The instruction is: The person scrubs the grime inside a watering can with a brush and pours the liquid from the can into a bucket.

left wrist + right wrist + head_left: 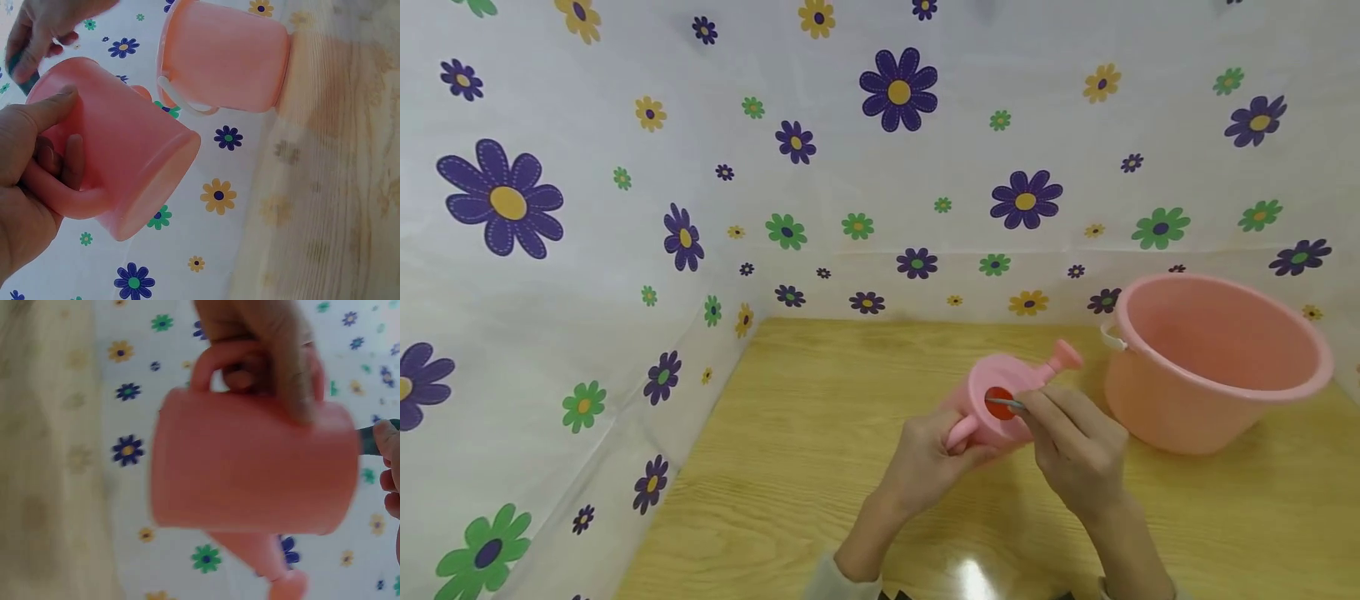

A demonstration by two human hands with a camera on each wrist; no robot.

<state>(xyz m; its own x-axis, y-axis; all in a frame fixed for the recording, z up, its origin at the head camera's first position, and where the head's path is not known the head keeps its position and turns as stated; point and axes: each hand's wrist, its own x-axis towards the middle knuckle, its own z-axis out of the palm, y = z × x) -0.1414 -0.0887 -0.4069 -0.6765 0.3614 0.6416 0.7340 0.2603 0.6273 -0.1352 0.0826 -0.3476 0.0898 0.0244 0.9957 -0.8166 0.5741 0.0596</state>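
Observation:
A pink watering can [957,398], tilted with its round red-looking opening toward the head camera, is held above the table. My left hand [928,462] grips it by the handle [69,199], fingers through the loop and thumb along the body in the left wrist view. The spout [1060,358] points to the back right. With my right hand [1078,450] I pinch a thin, flat, dark green piece [370,440] at the opening. Its tip shows over the red hole in the head view; I cannot tell its exact kind.
A large pink bucket [1195,417] with a white handle fitting [1112,337] stands on the wooden table [820,417] to the right. White cloth [850,167] with printed flowers hangs behind the table and along its left side.

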